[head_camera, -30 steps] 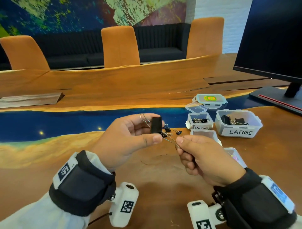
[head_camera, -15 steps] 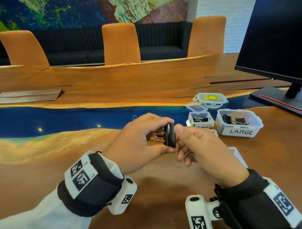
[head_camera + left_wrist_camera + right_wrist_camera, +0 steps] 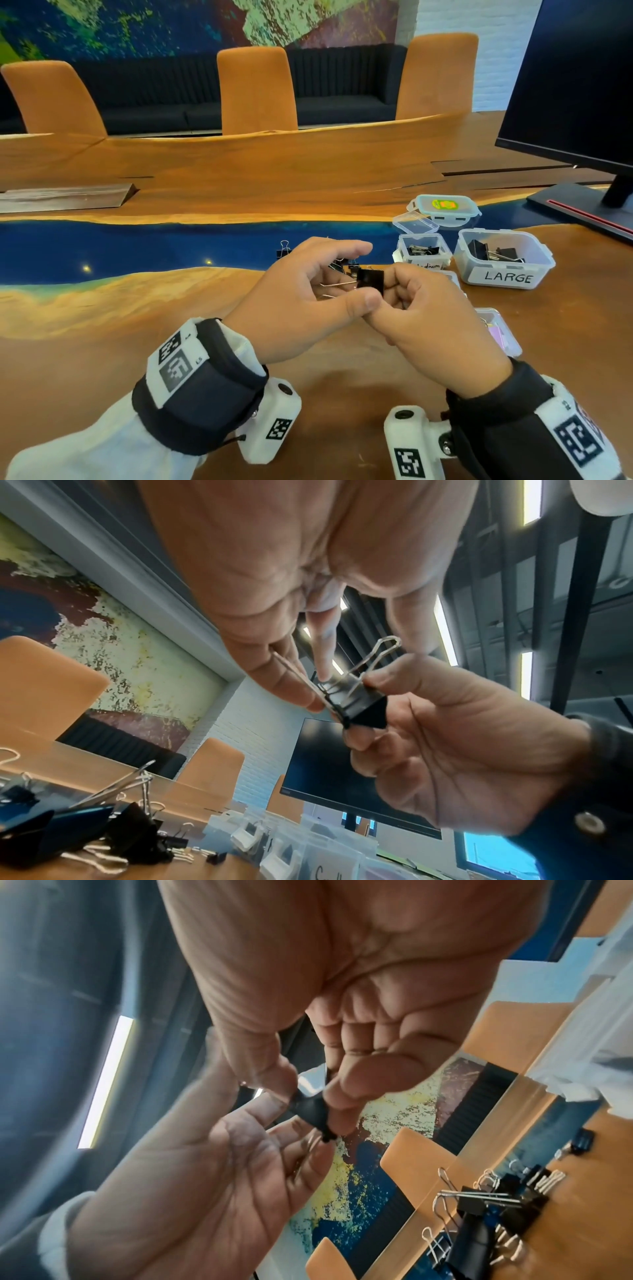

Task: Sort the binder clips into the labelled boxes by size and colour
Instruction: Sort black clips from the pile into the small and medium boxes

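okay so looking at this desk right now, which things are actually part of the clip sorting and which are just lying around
Part of the job:
- black binder clip, pinched by left hand and right hand
- LARGE box
- medium box
- loose clip pile

Just lying about:
- monitor
- orange chairs
- green-edged lid

Clip (image 3: 370, 280): matt black metal body, shiny wire handles. Boxes (image 3: 503, 260): clear plastic. Table (image 3: 171, 359): glossy wood w/ resin.
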`<state>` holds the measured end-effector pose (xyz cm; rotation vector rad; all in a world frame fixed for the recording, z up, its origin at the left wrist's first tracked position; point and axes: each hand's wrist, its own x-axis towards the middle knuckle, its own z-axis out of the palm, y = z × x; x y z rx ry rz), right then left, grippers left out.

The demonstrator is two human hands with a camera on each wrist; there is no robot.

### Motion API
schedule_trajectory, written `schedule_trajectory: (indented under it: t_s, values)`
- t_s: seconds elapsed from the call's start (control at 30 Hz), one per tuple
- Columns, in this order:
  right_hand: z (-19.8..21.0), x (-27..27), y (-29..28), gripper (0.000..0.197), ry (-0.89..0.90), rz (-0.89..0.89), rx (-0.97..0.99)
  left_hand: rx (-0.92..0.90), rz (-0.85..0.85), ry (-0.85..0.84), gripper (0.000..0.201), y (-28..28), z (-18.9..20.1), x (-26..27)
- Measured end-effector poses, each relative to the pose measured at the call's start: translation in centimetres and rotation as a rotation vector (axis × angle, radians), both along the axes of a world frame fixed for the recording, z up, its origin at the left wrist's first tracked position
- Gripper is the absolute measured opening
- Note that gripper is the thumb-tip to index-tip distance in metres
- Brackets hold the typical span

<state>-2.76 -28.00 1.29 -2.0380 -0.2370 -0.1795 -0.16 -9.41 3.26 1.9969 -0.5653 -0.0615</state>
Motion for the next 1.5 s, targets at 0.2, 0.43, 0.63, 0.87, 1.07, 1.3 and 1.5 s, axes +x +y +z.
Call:
schedule_trajectory:
  t_s: [0.2, 0.43, 0.63, 0.87, 1.07, 1.3, 1.5]
  values:
    - [0.6, 0.3, -1.5, 0.014, 0.143, -0.014, 0.073, -0.342, 0.094, 0.373, 0.031, 0.9, 0.0, 1.0]
    - [2.4, -0.1, -1.3, 0.015, 0.185, 0.033, 0.032, -0.53, 0.11, 0.555, 0.031, 1.9, -1.0, 1.7]
    - [7.7, 3.5, -8.2, 0.039, -0.01, -0.195, -0.387, -0.614, 0.215, 0.535, 0.031, 2.6, -1.1, 2.3]
    - [4.8, 11.6, -18.7, 0.099, 0.504, -0.257, -0.96, -0.662, 0.315, 0.524, 0.02, 2.9, -1.5, 2.3]
    - [1.6, 11.9, -22.1, 0.115, 0.552, -0.225, -0.908, -0.653, 0.321, 0.512, 0.018, 2.7, -1.5, 2.1]
    - [1.0, 11.0, -22.0, 0.108, 0.428, -0.278, -0.895, -0.642, 0.299, 0.463, 0.022, 2.5, -1.1, 2.3]
    - [5.0, 8.4, -19.9, 0.111, 0.277, -0.321, -0.869, -0.683, 0.24, 0.431, 0.024, 1.6, -0.6, 2.2]
